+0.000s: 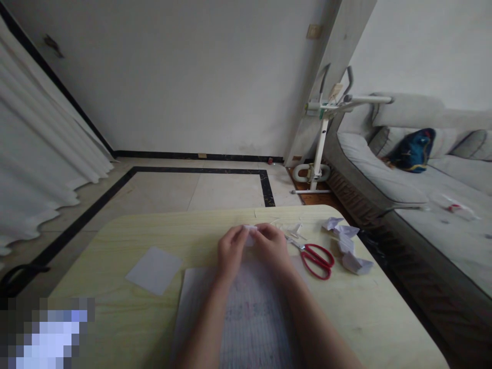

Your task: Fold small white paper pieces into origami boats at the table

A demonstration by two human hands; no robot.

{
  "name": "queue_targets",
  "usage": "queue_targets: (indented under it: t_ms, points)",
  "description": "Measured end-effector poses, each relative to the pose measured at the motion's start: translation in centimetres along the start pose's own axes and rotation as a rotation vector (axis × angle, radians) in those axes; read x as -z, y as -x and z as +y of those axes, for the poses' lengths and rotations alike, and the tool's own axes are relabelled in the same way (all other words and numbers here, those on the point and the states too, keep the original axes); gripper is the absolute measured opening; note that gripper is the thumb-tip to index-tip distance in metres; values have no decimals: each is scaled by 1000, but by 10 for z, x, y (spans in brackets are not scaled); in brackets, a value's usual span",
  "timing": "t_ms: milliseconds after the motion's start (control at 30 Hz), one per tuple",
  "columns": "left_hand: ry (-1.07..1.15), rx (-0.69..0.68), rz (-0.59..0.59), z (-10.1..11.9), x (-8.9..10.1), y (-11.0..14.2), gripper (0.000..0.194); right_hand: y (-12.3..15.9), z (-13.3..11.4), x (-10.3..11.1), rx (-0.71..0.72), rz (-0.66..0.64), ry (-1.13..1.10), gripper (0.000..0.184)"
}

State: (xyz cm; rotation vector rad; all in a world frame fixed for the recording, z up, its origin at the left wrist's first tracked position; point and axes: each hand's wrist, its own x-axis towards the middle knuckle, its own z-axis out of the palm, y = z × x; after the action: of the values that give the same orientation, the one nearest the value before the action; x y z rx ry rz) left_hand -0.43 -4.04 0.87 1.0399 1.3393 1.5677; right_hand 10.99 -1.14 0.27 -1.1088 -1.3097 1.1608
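Between my two hands is a small piece of folded white paper (250, 237), held above the top of a lined, written-on sheet (253, 312). The fingers of my left hand (231, 251) pinch its left side. On the other side, my right hand (273, 248) grips its right edge with thumb and fingers. Red-handled scissors (318, 260) lie just right of my right hand, blades toward it. Near the blade tips are thin white paper scraps (296, 230). A square of white paper (154, 270) rests flat to the left.
Several folded paper pieces (348, 246) lie at the right side of the pale wooden table (384, 312). Beyond it stand a white exercise machine (321, 138) and a grey sofa (442, 220) with a blue cushion (415, 150). A white curtain (38, 148) hangs at left.
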Motion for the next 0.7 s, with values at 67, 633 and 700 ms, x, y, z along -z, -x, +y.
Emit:
queue_targets:
  t_ms: [67, 633, 700]
  points:
    - [-8, 10, 11, -2, 1, 0, 22, 0, -1, -1, -6, 0, -4, 16]
    - [-25, 18, 48, -4, 3, -1, 21, 1, -4, 0, -26, -12, 46, 18]
    - [-25, 19, 40, -3, 3, -1, 21, 1, -5, 1, -24, -12, 59, 18]
